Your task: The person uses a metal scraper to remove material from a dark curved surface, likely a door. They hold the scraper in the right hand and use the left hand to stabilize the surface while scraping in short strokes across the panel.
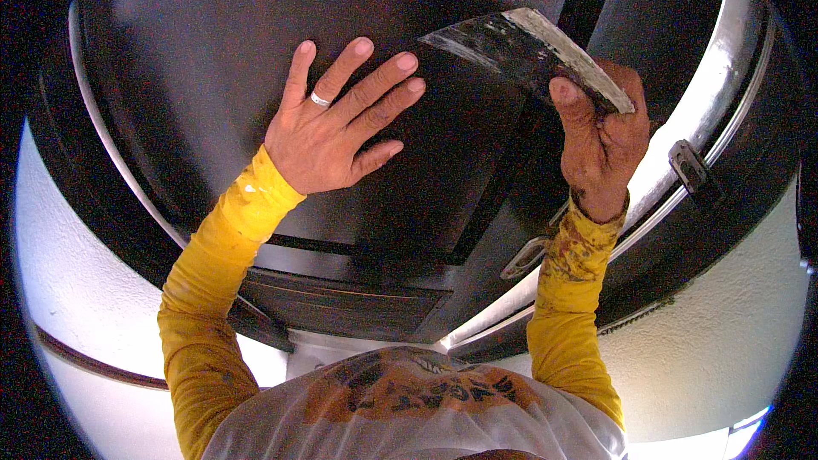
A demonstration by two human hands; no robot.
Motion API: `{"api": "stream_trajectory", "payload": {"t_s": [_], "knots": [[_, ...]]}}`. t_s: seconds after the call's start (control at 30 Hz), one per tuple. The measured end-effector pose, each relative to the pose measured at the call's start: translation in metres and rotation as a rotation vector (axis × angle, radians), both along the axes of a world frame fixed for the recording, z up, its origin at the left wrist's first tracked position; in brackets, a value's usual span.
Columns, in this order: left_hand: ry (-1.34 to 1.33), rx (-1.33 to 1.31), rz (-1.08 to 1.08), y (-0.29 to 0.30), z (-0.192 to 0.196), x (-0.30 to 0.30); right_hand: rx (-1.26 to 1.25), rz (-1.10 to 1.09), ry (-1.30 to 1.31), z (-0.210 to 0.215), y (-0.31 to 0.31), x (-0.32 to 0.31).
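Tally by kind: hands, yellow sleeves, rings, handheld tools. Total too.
Hands: 2 (left hand, right hand)
Yellow sleeves: 2 (left sleeve, right sleeve)
Rings: 1 (silver-coloured ring, on the left hand)
Handheld tools: 1 (flat scraper-like blade, in the right hand)
Total: 6

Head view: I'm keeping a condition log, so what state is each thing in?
Scraper: held, streaked with pale residue.
Door: cannot tell whether shut.
Left hand: open, fingers spread, contact with door unclear.
Right hand: closed on the scraper.
Ring: worn on left hand.
Left sleeve: stained.
Right sleeve: stained, heavily near the wrist.
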State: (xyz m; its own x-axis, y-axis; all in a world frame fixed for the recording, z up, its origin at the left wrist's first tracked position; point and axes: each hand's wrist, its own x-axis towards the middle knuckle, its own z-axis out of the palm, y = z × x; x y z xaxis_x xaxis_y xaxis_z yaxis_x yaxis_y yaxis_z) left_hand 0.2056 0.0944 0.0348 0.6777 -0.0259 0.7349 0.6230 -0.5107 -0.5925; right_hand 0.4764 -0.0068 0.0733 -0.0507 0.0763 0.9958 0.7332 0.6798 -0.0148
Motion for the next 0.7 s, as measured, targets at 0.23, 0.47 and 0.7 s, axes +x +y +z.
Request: {"api": "stream_trajectory", "payload": {"t_s": [0.23, 0.47, 0.7], "knots": [[-0.006, 0.012, -0.004, 0.001, -0.001, 0.000, 0.021, 0.031, -0.044, 0.002, 0.003, 0.000], [-0.005, 0.004, -0.009, 0.001, -0.001, -0.001, 0.003, 0.005, 0.012, 0.000, -0.002, 0.001], [0.015, 0.023, 0.007, 0.003, -0.003, -0.006, -0.040, -0.003, 0.048, 0.000, -0.012, 0.009]]}}
